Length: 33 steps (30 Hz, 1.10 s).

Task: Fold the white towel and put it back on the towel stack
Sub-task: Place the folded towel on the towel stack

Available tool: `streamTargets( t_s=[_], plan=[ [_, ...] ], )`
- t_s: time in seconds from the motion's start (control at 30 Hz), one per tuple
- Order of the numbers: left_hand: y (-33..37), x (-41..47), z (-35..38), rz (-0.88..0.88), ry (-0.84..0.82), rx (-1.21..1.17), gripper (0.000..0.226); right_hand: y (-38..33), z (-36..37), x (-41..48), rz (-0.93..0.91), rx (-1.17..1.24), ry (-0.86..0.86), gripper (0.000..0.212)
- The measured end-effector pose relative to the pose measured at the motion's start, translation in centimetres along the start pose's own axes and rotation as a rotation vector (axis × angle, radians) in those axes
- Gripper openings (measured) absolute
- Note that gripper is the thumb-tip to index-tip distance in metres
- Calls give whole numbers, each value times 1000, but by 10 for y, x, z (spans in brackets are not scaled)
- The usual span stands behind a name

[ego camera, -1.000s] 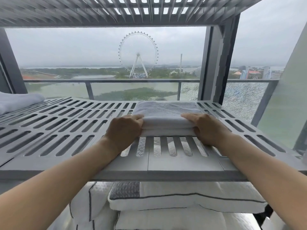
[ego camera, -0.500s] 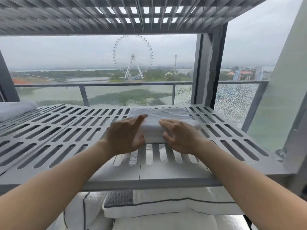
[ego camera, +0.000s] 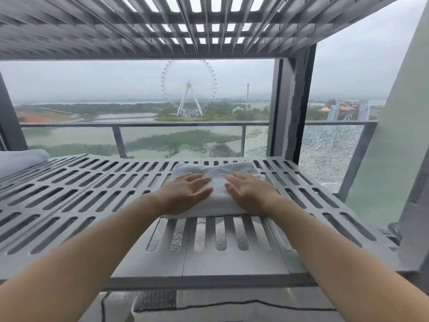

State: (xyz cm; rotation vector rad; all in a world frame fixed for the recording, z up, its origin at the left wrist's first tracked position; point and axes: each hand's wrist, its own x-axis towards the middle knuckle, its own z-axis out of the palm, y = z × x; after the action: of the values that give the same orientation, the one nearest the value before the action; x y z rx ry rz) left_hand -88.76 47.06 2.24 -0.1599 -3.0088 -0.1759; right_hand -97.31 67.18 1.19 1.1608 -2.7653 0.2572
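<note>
The slotted grey shelf (ego camera: 92, 196) carries everything here, and I judge its long slots the main hazard: a loose towel corner could sag into one and drag the fold open if I slide the bundle. The upper shelf (ego camera: 116, 31) sits close overhead, so a high lift could brush the towel against it. On the right, the upright post (ego camera: 294, 101) stands near the shelf's back corner and leaves little room that way. To the left the shelf runs wide, up to another white towel (ego camera: 21, 159) at the far edge. Toward me a band of shelf lies between the bundle and the front lip, with bedding (ego camera: 232, 314) below, where anything pushed off would land.

The white towel (ego camera: 218, 201) lies folded on the shelf, right of centre. I cannot tell whether it is one towel or a stack. My left hand (ego camera: 185, 194) and right hand (ego camera: 251, 194) rest flat on top, side by side and apart. My fingers (ego camera: 197, 182) are straight and held close, pressing down and gripping nothing. Uneven pressure could skew the layers.
</note>
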Motion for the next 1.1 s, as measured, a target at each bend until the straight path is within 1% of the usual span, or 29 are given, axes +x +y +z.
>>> streamTargets(
  t_s=[0.1,0.17,0.2,0.27,0.3,0.33,0.37,0.43,0.5,0.53,0.6,0.73,0.8,0.83,0.9,1.0,1.03,1.1],
  plan=[
    [11,-9,-2,-46,-69,45,93,11,-5,9,-80,-33,11,54],
    [12,-16,-9,-50,-91,-12,91,11,-8,12,-94,-76,52,51],
    [8,-20,-12,-40,-86,-57,85,4,-8,13,-98,-66,100,48],
    [-5,-28,-19,0,-43,-118,61,-24,-8,12,-100,73,187,44],
    [-13,-32,-21,12,-8,-127,50,-44,-7,12,-102,150,189,43],
    [-21,-35,-21,12,30,-126,45,-65,-5,13,-109,187,168,45],
    [-27,-37,-21,-1,59,-124,44,-85,-2,14,-111,170,143,51],
    [-36,-40,-20,-54,90,-126,47,-117,7,16,-67,43,99,71],
    [-43,-41,-19,-79,105,-82,58,-131,15,16,-13,-85,61,89],
    [-45,-41,-20,-69,108,-48,66,-132,15,15,-11,-115,49,92],
    [-48,-40,-22,-17,104,51,72,-127,7,11,-53,-85,12,90],
    [-43,-40,-26,92,56,228,77,-86,-26,-11,-163,102,-120,70],
    [-35,-41,-23,156,78,277,81,-56,-40,-26,-129,174,-176,63],
    [-29,-41,-21,195,111,292,81,-42,-44,-32,-99,190,-183,63],
    [-12,-39,-16,245,191,250,77,-19,-50,-42,-47,125,-134,64],
    [17,-33,-7,287,319,118,63,-4,-50,-49,-15,28,-39,60],
    [26,-31,-4,303,354,84,59,-4,-48,-50,-27,25,-25,60],
    [45,-27,3,327,404,-3,52,-10,-42,-50,-114,49,-22,69]
  ],
)
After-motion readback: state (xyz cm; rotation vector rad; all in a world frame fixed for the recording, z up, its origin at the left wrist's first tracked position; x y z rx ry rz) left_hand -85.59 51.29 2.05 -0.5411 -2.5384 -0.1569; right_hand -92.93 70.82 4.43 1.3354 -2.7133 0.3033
